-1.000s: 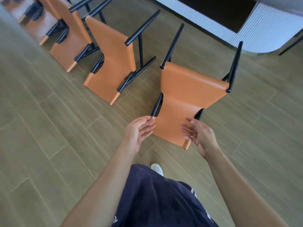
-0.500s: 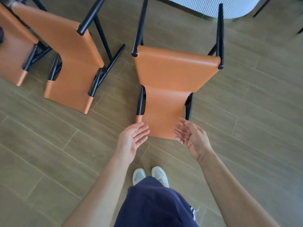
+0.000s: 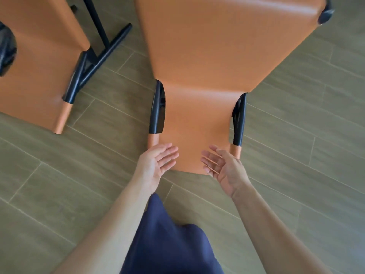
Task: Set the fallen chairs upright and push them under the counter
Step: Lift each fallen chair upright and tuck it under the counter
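Orange chair (image 3: 207, 76) down on plank floor (image 3: 296, 155); second chair (image 3: 35, 66) beside.

Dead ahead, a fallen orange leather chair with a black tube frame (image 3: 207, 76) lies on the grey plank floor (image 3: 306, 135), narrow end nearest the person. A second orange leather chair (image 3: 39, 76) lies to its left, with bare floor between them. The left hand (image 3: 156, 165) is at the near end's left corner, the right hand (image 3: 223, 169) at its right corner, palms facing each other.
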`<state>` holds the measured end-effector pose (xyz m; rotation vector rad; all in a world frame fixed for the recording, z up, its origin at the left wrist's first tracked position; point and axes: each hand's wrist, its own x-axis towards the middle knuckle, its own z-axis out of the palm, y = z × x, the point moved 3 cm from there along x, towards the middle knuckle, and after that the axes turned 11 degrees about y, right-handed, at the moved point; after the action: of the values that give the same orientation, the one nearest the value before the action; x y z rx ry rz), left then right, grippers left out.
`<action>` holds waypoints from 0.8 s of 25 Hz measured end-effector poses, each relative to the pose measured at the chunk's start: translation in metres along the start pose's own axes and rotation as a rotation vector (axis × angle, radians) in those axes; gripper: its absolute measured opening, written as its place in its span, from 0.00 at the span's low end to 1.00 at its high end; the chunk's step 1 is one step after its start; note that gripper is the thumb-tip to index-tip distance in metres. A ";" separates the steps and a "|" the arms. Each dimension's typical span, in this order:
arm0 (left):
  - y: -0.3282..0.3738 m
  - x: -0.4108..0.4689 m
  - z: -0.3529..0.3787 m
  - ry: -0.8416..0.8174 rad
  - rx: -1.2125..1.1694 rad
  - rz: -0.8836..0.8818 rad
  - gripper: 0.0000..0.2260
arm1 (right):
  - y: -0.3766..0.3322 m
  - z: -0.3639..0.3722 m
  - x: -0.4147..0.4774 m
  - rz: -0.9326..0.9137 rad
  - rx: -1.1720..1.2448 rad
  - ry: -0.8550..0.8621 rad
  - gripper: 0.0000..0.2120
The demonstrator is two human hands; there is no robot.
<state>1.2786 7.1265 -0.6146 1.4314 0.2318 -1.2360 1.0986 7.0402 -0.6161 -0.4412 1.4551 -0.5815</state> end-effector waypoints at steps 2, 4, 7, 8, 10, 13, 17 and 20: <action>-0.020 0.042 -0.005 -0.021 0.068 0.036 0.10 | 0.026 0.001 0.046 -0.010 0.003 -0.016 0.10; -0.039 0.078 -0.009 -0.033 0.139 0.063 0.10 | 0.048 0.003 0.087 -0.022 -0.006 -0.027 0.10; -0.062 0.130 -0.015 -0.032 0.235 0.141 0.10 | 0.073 0.005 0.140 -0.051 -0.029 -0.049 0.11; -0.068 0.145 -0.015 -0.036 0.261 0.170 0.10 | 0.080 0.006 0.156 -0.068 -0.036 -0.059 0.11; -0.078 0.172 -0.015 -0.060 0.329 0.214 0.11 | 0.088 0.006 0.184 -0.109 -0.061 -0.066 0.11; -0.095 0.205 -0.015 -0.100 0.446 0.275 0.10 | 0.098 0.009 0.219 -0.156 -0.095 -0.070 0.11; -0.111 0.237 -0.025 -0.149 0.666 0.439 0.10 | 0.112 0.014 0.248 -0.269 -0.238 -0.059 0.11; -0.121 0.251 -0.034 -0.171 0.913 0.663 0.10 | 0.126 0.019 0.255 -0.522 -0.586 -0.058 0.14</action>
<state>1.3136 7.0685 -0.8873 1.9099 -0.9727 -0.8997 1.1358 6.9821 -0.8927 -1.3142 1.4434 -0.5329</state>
